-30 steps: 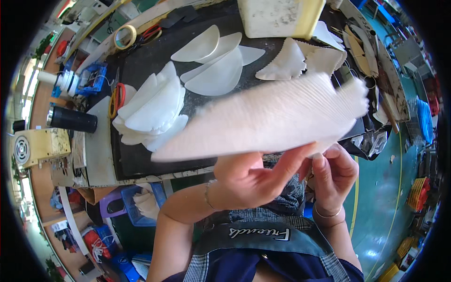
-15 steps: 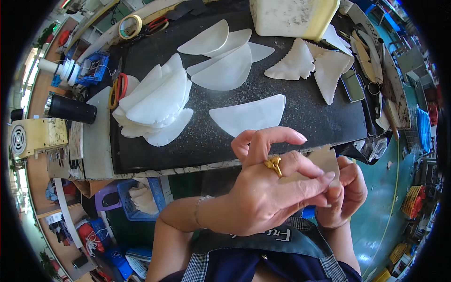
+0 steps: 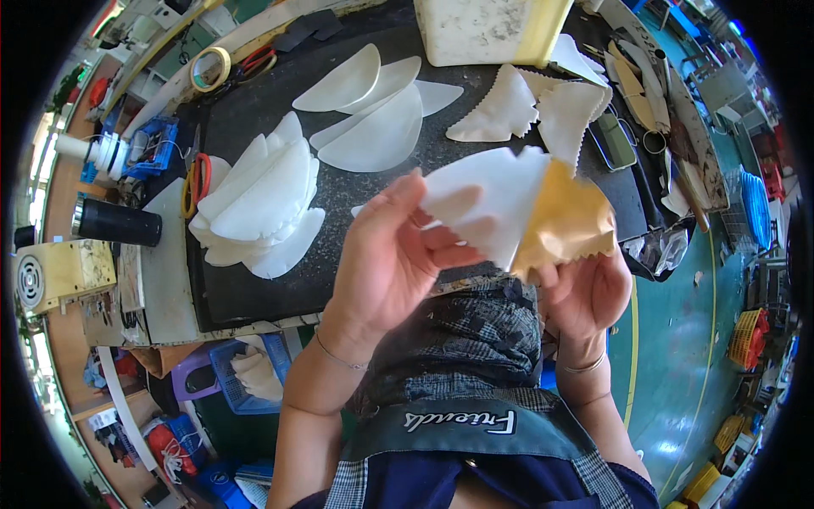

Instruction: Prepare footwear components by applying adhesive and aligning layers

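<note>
Above the front edge of the black work mat, both hands hold up a thin cut piece. Its left part is a white translucent sheet (image 3: 500,191); its right part is a shiny tan section (image 3: 564,222) with a jagged lower edge. Whether the two are joined or overlap I cannot tell. My left hand (image 3: 386,250) grips the white side, thumb in front, with fingers showing through from behind. At the tan section's lower edge, my right hand (image 3: 587,290) has its fingers closed on it. Behind the hands lie tan leather-like pieces (image 3: 496,109) with toothed edges.
White half-round sheets lie in a pile (image 3: 263,191) at left and a looser group (image 3: 377,127) farther back. Scissors (image 3: 197,185), a tape roll (image 3: 209,68), a black tumbler (image 3: 117,220), a phone (image 3: 614,142) and a whitish container (image 3: 487,34) surround the work area.
My hands have moved apart and up from a close pinch near the table edge. The piece is now spread between them, over where a single white half-round sheet lay.
</note>
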Motion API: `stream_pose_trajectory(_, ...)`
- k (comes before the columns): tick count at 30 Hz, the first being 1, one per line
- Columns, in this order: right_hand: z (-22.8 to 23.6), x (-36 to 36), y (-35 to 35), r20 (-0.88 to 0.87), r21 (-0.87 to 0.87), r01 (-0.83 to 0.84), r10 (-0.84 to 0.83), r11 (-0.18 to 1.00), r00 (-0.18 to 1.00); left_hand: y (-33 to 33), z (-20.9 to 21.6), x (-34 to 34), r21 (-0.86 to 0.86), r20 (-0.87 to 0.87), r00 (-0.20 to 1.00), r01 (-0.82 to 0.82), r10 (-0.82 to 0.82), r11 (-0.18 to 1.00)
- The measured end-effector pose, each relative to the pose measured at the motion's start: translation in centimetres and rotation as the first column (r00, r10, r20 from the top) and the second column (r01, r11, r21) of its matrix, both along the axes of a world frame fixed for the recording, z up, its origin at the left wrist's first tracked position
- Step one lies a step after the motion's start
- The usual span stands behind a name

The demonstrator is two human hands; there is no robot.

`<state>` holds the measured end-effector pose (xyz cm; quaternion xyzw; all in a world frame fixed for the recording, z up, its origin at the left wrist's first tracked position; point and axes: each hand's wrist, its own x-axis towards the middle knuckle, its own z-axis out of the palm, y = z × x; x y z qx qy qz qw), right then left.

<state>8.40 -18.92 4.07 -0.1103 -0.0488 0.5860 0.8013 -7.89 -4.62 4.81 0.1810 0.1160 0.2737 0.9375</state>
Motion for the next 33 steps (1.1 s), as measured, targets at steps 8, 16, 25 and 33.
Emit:
stream_pose_trajectory(8, -1.5, 7.0, -1.9, 0.883, -0.38, -0.616, 0.47, 0.691, -0.017, -0.2, -1.3, -0.2, 0.548, 0.058, 0.965, -0.245, 0.256, 0.8)
stream_pose_trajectory(16, -1.3, 2.1, 1.1, 0.793, -0.418, 0.126, 0.293, 0.9, 0.535, -0.7, -0.4, -3.4, 0.955, -0.265, 0.964, 0.259, 0.027, 0.143)
stream_pose_trajectory(25, -3.2, -1.0, 8.7, 0.944, -0.322, 0.291, 0.33, 0.901, 0.024, 5.3, -3.2, -4.9, 0.85, -0.501, 0.689, 0.278, 0.525, 0.447)
stream_pose_trajectory(33, -3.5, -1.3, 8.3, 0.855, -0.157, 0.35, 0.304, 0.924, -0.421, 5.2, -3.4, -4.9, 0.871, -0.457, 0.639, 0.461, 0.619, 0.168)
